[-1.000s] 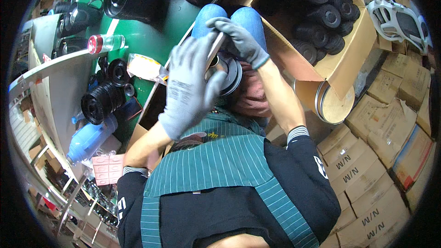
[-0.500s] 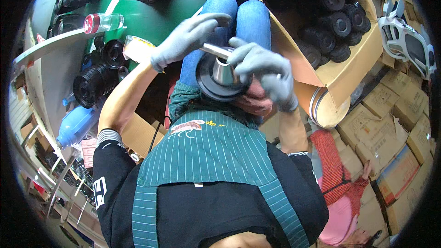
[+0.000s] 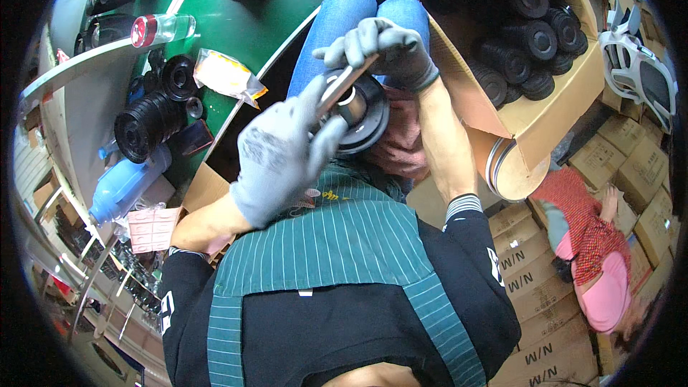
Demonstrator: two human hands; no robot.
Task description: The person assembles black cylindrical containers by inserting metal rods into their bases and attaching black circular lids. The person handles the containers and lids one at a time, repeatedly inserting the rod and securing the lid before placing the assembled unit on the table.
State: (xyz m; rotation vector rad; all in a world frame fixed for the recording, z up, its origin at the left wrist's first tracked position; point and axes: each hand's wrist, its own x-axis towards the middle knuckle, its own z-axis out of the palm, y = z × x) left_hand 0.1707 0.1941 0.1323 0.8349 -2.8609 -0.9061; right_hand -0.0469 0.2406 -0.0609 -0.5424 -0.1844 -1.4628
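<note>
On my lap, a black round disc (image 3: 376,125) carries a shiny metal collar (image 3: 351,106) at its middle. A narrow, flat metal strip (image 3: 342,87) slants across it; whether it is a bar or a ring seen edge-on I cannot tell. My left hand (image 3: 283,147), in a grey glove, pinches the near end between thumb and fingers. At the far end my gloved right hand (image 3: 376,46) is closed on it, fingers curled over. The strip and hands hide part of the disc.
A cardboard box (image 3: 555,111) of stacked black discs stands at the right. On the green table (image 3: 236,21) lie a red-capped jar (image 3: 161,30), an opened packet (image 3: 226,75) and disc stacks (image 3: 147,125). Another person (image 3: 595,244) is at the lower right, beside cartons (image 3: 541,294).
My left hand has come nearer and closed on the strip's near end. My right hand has moved from the disc to the strip's far end. The other person has shifted right.
</note>
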